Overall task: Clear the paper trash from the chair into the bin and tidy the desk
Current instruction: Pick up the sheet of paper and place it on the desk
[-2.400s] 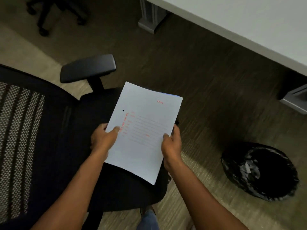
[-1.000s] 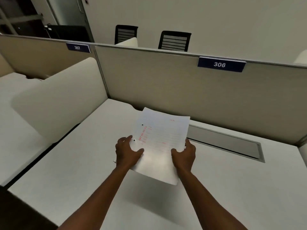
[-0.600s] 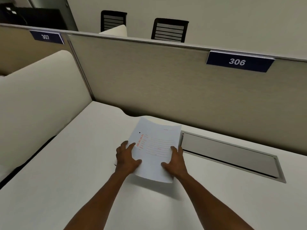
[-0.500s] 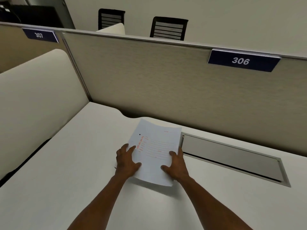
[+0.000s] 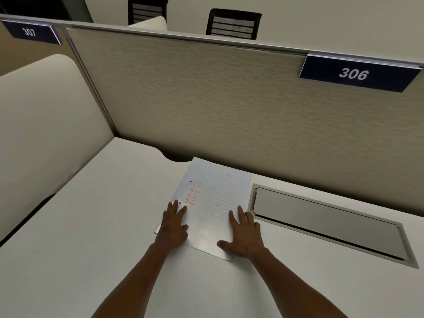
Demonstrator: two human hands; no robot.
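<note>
White paper with red print, flat on the white desk, a little past the middle toward 12 o'clock. Far edge close to the tan wall panel. Just beside a grey lid set into the desk at 3 o'clock.

Left hand flat on the paper's left edge, at 9 o'clock of the sheet, fingers spread a little and pointing to 12 o'clock. Right hand flat on the paper's near right corner, at 4 o'clock of the sheet, fingers spread wide, thumb out to the side. Not pinching, just pressing down.

Blue sign "306" up at 2 o'clock. Blue sign "307" up at 10 o'clock. Two black chair backs behind the panel at 12 o'clock.
</note>
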